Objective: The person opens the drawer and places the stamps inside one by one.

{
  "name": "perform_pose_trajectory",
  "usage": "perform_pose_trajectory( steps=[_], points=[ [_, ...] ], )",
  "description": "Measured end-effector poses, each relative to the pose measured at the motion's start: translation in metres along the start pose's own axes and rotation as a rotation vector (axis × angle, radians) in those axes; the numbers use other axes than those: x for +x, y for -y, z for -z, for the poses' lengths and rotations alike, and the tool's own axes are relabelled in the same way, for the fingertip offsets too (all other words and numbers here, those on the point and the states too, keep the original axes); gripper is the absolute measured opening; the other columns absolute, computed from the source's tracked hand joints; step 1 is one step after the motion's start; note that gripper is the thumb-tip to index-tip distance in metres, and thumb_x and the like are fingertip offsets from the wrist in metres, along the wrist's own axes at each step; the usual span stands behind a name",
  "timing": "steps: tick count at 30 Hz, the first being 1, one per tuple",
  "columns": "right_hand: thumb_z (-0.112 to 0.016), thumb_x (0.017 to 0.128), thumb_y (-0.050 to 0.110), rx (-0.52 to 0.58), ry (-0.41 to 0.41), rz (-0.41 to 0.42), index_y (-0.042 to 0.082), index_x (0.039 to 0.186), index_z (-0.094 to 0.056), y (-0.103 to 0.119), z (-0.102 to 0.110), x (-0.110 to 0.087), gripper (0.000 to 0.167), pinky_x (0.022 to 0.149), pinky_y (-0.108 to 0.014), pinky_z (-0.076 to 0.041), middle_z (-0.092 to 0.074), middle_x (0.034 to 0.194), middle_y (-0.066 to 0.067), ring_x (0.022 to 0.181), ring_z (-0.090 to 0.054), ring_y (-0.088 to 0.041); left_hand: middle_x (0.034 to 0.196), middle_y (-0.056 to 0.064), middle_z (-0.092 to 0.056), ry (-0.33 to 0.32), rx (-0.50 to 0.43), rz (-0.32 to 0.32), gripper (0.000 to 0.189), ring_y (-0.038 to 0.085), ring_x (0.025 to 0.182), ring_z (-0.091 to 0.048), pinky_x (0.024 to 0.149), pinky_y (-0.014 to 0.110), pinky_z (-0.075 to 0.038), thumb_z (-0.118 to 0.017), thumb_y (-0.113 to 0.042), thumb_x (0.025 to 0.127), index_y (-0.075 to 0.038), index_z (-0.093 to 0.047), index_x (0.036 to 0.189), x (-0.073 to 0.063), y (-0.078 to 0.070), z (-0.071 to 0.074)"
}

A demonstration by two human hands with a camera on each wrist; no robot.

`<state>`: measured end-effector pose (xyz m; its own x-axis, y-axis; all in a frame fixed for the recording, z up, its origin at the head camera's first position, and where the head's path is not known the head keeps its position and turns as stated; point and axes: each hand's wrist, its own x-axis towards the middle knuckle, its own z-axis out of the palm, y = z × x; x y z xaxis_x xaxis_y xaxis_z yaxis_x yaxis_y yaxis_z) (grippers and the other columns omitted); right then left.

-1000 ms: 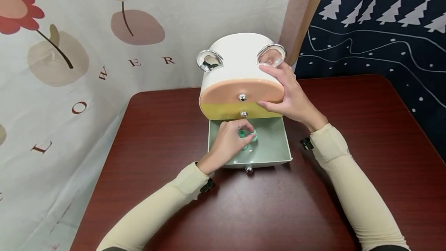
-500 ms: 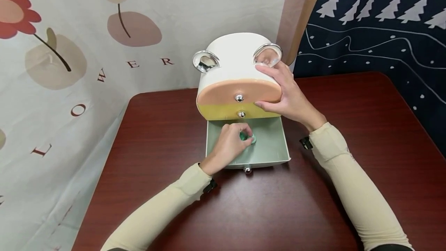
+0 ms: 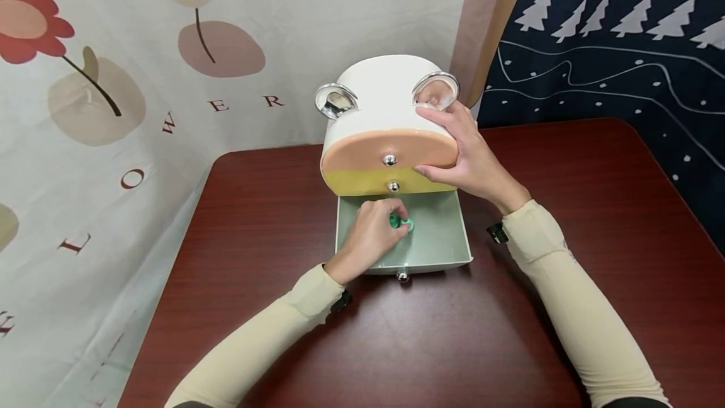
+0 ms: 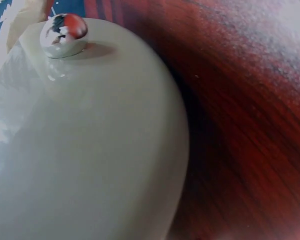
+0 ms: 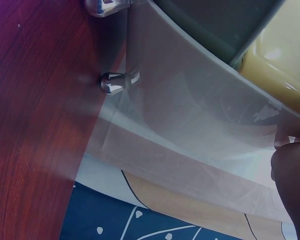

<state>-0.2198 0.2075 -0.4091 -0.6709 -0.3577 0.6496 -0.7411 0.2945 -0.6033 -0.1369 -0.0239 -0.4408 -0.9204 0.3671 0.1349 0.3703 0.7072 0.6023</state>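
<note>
A small white cabinet (image 3: 382, 90) has an orange top drawer (image 3: 362, 151) and a yellow middle drawer (image 3: 357, 179), both pushed in. Its bottom grey-green drawer (image 3: 442, 232) is pulled out. Inside that drawer my left hand (image 3: 369, 235) pinches a small light-green, ring-like piece (image 3: 410, 225) between thumb and fingers. A darker green piece (image 3: 393, 220) shows in the gap of the hand; its kind is unclear. My right hand (image 3: 472, 159) grips the cabinet's right side, thumb on the front and fingers beneath the silver ear (image 3: 436, 92). The left wrist view shows the drawer's front (image 4: 100, 125).
The cabinet stands on a dark red wooden table (image 3: 260, 225), near its back edge. A white printed cloth (image 3: 317, 17) hangs behind, and a navy cloth (image 3: 600, 74) with trees hangs at the right. A silver knob (image 3: 403, 276) sticks out from the drawer's front.
Inside the drawer, the left hand and the light-green piece have shifted slightly while it keeps pinching it. The right hand keeps its grip on the cabinet. The head view has moved a little.
</note>
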Motion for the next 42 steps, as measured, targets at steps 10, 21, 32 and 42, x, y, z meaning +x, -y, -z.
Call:
perform_pose_trajectory(
  steps=[10, 21, 32, 42],
  points=[
    [-0.096, 0.078, 0.015, -0.001, 0.006, -0.032, 0.012, 0.157, -0.057, 0.004, -0.002, -0.002, 0.089, 0.113, -0.057, -0.029, -0.047, 0.160, -0.014, 0.144, -0.039, -0.026, 0.097, 0.006, -0.078, -0.191, -0.061, -0.160, 0.018, 0.028, 0.097, -0.067, 0.085, 0.044, -0.053, -0.090, -0.008, 0.088, -0.007, -0.080, 0.103, -0.044, -0.014, 0.021],
    [-0.096, 0.078, 0.014, -0.008, 0.002, -0.031, 0.011, 0.156, -0.057, 0.008, -0.002, -0.003, 0.087, 0.111, -0.056, -0.030, -0.048, 0.158, -0.016, 0.141, -0.041, -0.027, 0.080, -0.008, -0.072, -0.296, -0.325, -0.201, 0.019, 0.003, 0.057, -0.056, 0.053, 0.022, -0.047, -0.088, -0.003, 0.087, -0.010, -0.076, 0.099, -0.107, -0.024, 0.015],
    [-0.097, 0.078, 0.013, 0.001, -0.005, -0.044, 0.014, 0.157, -0.058, 0.011, 0.002, -0.002, 0.088, 0.106, -0.054, -0.033, -0.050, 0.155, -0.014, 0.136, -0.042, -0.026, 0.076, -0.014, -0.077, -0.313, -0.453, 0.097, 0.015, 0.004, 0.062, -0.071, 0.056, 0.023, -0.057, -0.094, -0.014, 0.088, -0.015, -0.079, 0.087, -0.125, -0.019, -0.012],
    [-0.099, 0.073, 0.008, 0.025, 0.002, -0.082, 0.014, 0.157, -0.058, 0.010, -0.001, 0.002, 0.094, 0.104, -0.054, -0.037, -0.051, 0.155, -0.014, 0.135, -0.041, -0.025, 0.086, 0.018, -0.079, -0.200, -0.909, 0.471, 0.016, 0.028, 0.076, -0.079, 0.054, 0.029, -0.059, -0.089, -0.012, 0.092, 0.001, -0.081, 0.096, -0.132, -0.017, -0.030]
  ],
)
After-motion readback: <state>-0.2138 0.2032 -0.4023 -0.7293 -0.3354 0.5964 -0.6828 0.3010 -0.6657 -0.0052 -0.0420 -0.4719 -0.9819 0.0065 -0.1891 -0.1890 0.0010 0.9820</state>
